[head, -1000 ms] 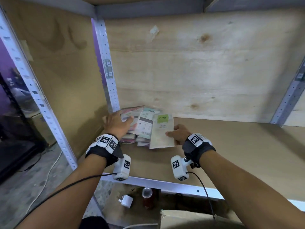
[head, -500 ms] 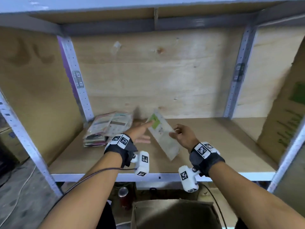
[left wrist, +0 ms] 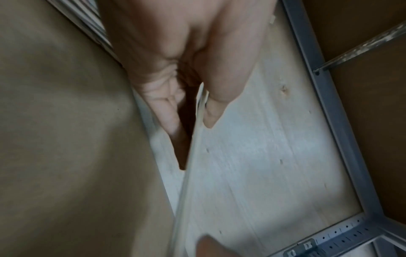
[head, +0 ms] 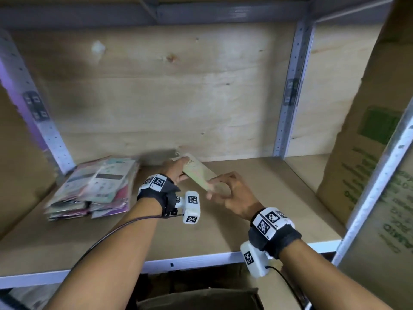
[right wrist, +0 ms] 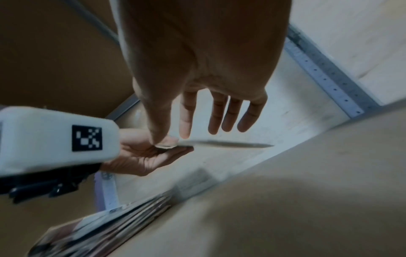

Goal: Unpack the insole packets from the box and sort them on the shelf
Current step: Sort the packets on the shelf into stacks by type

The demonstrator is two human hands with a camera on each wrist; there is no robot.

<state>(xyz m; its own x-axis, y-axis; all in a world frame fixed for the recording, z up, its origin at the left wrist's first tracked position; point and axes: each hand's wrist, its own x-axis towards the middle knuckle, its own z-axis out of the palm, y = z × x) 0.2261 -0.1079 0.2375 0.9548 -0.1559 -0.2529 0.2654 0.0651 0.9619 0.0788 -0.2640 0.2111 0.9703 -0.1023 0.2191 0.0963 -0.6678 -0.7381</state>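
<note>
The pictures are blurry, so the print on the packet (head: pixel 199 173) cannot be read, only a few dark letters near its far end. The left hand (head: pixel 175 171) hides part of that far end. In the left wrist view the packet (left wrist: pixel 193 156) shows only as a thin pale edge. In the right wrist view it (right wrist: pixel 219 144) is a thin pale strip too. The box (head: pixel 201 298) is cut off at the bottom of the head view, and what is in it cannot be seen.

The packet is long and flat. It is held up in the air over the shelf (head: pixel 245 220), near the middle. Its long side runs from the far left, by the back wall, to the near right.

The left hand's grip pinches the far end, with the thumb (left wrist: pixel 211 107) on one side and fingers (left wrist: pixel 173 121) on the other. The right hand (head: pixel 232 193) is at the near end. Its thumb (right wrist: pixel 160 132) and first finger touch the packet, and the other fingers (right wrist: pixel 230 118) are spread out straight.

A stack of packets (head: pixel 96 189) lies flat in the left corner of the shelf, well apart from the held one. A big cardboard sheet (head: pixel 362 164) with green print stands at the right side.
</note>
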